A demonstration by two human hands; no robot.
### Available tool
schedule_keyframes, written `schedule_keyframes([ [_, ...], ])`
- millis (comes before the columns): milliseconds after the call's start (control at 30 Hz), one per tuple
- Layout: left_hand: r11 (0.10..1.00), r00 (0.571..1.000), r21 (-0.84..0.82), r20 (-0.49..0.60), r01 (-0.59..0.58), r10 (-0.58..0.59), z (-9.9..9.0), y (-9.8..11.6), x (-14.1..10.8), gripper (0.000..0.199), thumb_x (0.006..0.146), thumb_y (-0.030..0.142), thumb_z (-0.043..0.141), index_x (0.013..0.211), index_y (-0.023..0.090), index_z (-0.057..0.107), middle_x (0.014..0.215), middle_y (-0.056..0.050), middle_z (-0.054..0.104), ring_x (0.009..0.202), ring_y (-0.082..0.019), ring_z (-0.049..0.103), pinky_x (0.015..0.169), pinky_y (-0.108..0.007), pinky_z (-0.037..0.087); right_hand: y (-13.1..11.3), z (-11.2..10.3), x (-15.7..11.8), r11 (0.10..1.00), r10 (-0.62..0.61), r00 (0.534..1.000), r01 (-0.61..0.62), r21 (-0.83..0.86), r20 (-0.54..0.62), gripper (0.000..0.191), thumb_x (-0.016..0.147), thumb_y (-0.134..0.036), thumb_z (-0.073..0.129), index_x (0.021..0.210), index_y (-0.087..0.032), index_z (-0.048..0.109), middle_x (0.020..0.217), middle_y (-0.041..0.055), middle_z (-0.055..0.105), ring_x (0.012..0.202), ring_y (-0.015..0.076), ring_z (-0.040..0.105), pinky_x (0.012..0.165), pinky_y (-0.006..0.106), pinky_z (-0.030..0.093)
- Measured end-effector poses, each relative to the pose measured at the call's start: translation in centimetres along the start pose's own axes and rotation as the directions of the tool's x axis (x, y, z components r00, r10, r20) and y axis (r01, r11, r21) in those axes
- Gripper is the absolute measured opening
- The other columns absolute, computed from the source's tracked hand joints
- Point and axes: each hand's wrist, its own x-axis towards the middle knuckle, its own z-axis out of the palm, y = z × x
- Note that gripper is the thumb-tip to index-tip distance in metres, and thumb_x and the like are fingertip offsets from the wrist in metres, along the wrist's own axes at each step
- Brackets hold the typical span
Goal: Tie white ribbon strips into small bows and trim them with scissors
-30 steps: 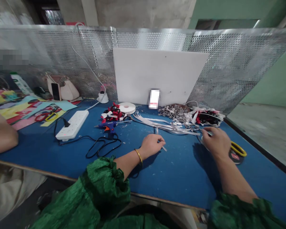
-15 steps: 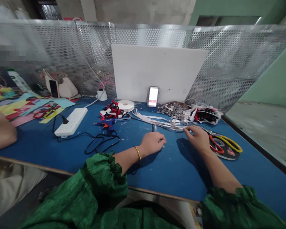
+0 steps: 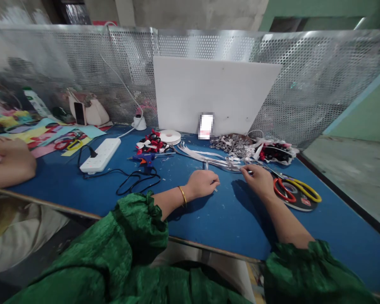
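Observation:
My left hand is closed in a pinch just over the blue table. A short pale ribbon piece shows above its knuckles, and a small pale end peeks out under the fingertips. To the right, my right hand has thumb and forefinger pinched at the near ends of a bundle of white ribbon strips, on a strip partly hidden by the fingers. Beside that wrist lie scissors with red and yellow handles, on top of a black ribbon spool.
Behind the hands are a grey pile of small ribbon pieces, red and black bows, a white ribbon roll and a blue glue gun. Left stands a power strip. Another person's arm rests at the far left.
My right hand has shifted slightly left along the ribbon ends. My left hand keeps its pinch. The view has turned a little left, and the other person's hand now shows.

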Motion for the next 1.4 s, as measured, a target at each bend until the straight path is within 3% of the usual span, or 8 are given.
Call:
schedule_keyframes([
  [533, 0.999, 0.999, 0.045, 0.016, -0.028, 0.027, 0.5, -0.3, 0.1, 0.02, 0.085, 0.033, 0.055, 0.082, 0.023, 0.072, 0.088, -0.003, 0.071, 0.085, -0.019, 0.063, 0.073, -0.027, 0.042, -0.3, -0.5, 0.0, 1.0, -0.009, 1.0, 0.009, -0.005, 0.005, 0.026, 0.087, -0.037, 0.05, 0.08, -0.022, 0.07, 0.084, 0.0056, 0.072, 0.081, 0.0231, 0.064, 0.066, 0.03, 0.041],
  [833, 0.998, 0.999, 0.034, 0.014, -0.046, 0.046, 0.7, 0.5, -0.2, 0.019, 0.085, 0.032, 0.055, 0.083, 0.022, 0.071, 0.089, -0.002, 0.072, 0.084, -0.018, 0.063, 0.068, -0.026, 0.041, -0.8, -0.9, 0.1, 0.995, -0.081, 0.997, 0.081, 0.059, -0.011, 0.027, 0.088, -0.038, 0.05, 0.074, -0.021, 0.065, 0.078, 0.0053, 0.068, 0.077, 0.021, 0.061, 0.066, 0.028, 0.04],
  [1000, 1.0, 1.0, -0.002, -0.029, -0.001, 0.001, 0.7, 0.7, -0.3, 0.021, 0.085, 0.036, 0.056, 0.077, 0.022, 0.069, 0.082, -0.001, 0.071, 0.077, -0.016, 0.061, 0.065, -0.026, 0.039, -1.8, -0.1, -0.7, 0.966, -0.086, 0.992, 0.06, 0.252, 0.092, 0.038, 0.09, -0.047, 0.048, 0.062, -0.02, 0.051, 0.061, 0.0001, 0.055, 0.056, 0.0142, 0.049, 0.056, 0.026, 0.034],
  [1200, 0.969, 0.982, -0.212, -0.109, 0.128, -0.154, 0.9, 0.9, -0.2, 0.026, 0.084, 0.039, 0.06, 0.066, 0.02, 0.064, 0.07, 0.002, 0.066, 0.065, -0.012, 0.056, 0.06, -0.025, 0.036, -2.1, 1.7, -1.7, 0.919, -0.054, 0.966, -0.052, 0.39, 0.255, 0.042, 0.09, -0.05, 0.049, 0.061, -0.021, 0.046, 0.056, -0.003, 0.044, 0.055, 0.0128, 0.041, 0.054, 0.025, 0.031],
  [1400, 0.925, 0.962, -0.337, -0.141, 0.175, -0.233, 1.3, 0.7, 0.3, 0.033, 0.084, 0.042, 0.059, 0.061, 0.019, 0.059, 0.062, 0.002, 0.062, 0.059, -0.01, 0.051, 0.059, -0.023, 0.035, -2.7, 1.4, -1.9, 0.903, -0.03, 0.936, -0.125, 0.412, 0.351, 0.042, 0.09, -0.05, 0.05, 0.061, -0.02, 0.044, 0.057, -0.0037, 0.042, 0.056, 0.0124, 0.041, 0.055, 0.025, 0.031],
])
